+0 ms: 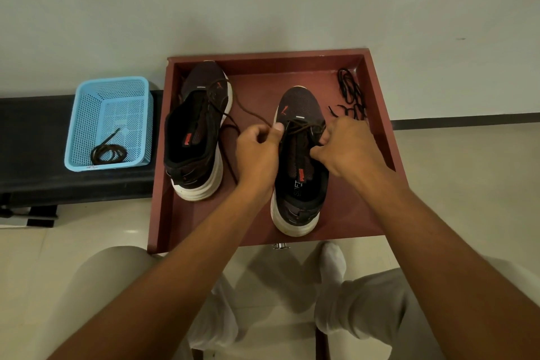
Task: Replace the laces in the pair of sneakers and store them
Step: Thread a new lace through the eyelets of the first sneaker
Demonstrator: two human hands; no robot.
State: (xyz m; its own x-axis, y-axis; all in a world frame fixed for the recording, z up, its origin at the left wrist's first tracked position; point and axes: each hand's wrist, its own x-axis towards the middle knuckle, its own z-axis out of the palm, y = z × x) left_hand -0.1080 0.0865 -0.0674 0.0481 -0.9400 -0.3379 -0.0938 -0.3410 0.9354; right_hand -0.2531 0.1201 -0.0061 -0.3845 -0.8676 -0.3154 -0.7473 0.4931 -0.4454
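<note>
Both your hands, left hand (257, 140) and right hand (344, 143), pinch brown lace (304, 123) on near-right sneaker (298, 161); tugging unevenly could unthread an eyelet.

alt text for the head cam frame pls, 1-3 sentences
Two bare hands, left and right, pinch a dark lace at the eyelets of the right-hand black mesh sneaker in a shallow red-brown wooden tray. The second sneaker stands left; loose black laces lie in the tray's far right corner.
</note>
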